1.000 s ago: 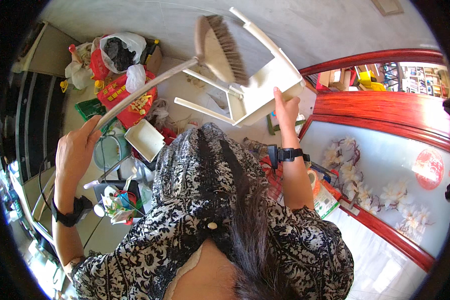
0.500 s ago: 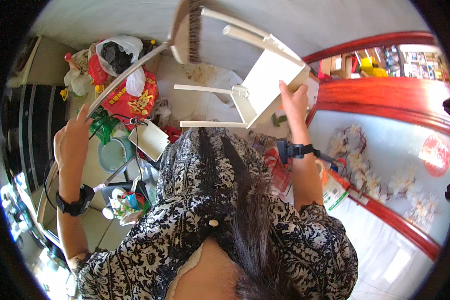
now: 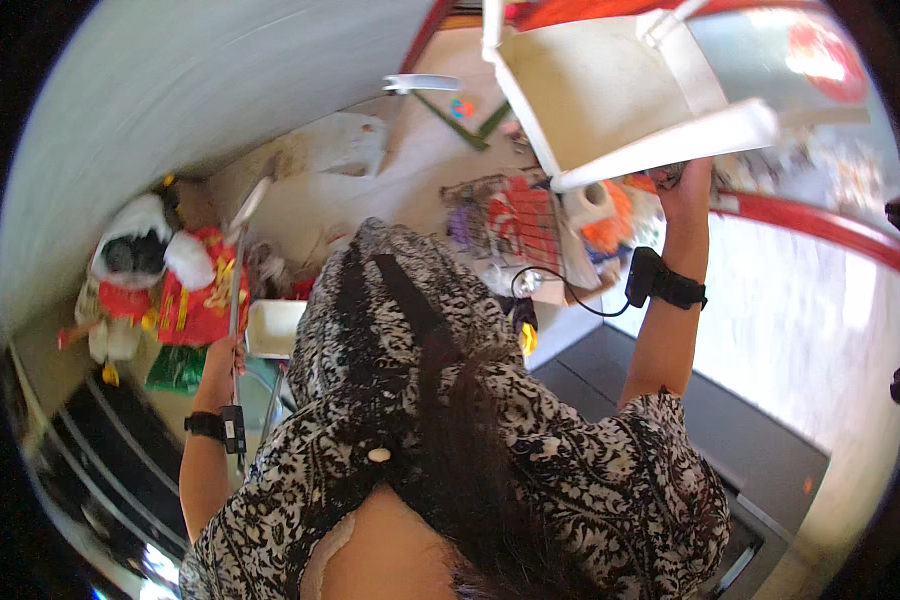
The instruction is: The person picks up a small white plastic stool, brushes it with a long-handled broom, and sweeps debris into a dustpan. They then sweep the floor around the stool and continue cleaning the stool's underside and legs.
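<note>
Head view, entries by size, as I read them from my remote station.

Item 1: white stool (image 3: 610, 95), one, ahead and to the right, apparently off the floor. Recessed underside turned to my camera; legs project toward the lens and upward. The nearest leg is blurred, its long axis running left to right and rising slightly rightward. I judge it light, stiff, smooth plastic, slightly slippery; best hold, the seat rim or a leg close to the seat. Right hand (image 3: 688, 190) at its lower right edge; fingers partly hidden behind the leg, seemingly clamped on the rim.

Item 2: broom (image 3: 236, 290), one, left side. Long axis nearly straight up the picture, head pointing away from the wearer; bristles too blurred to tell. I judge it light and rigid, weighted toward the head; best hold, mid-handle. Left hand (image 3: 227, 355) has its fingers wrapped around the handle.

Item 3: red printed bag (image 3: 198, 310), beyond the left hand.

Item 4: white plastic bag (image 3: 142, 215), dark contents, beside item 3.

Item 5: cream tray (image 3: 273, 328), right of the left hand.

Item 6: paper roll (image 3: 598, 205), just below the stool in view.
</note>
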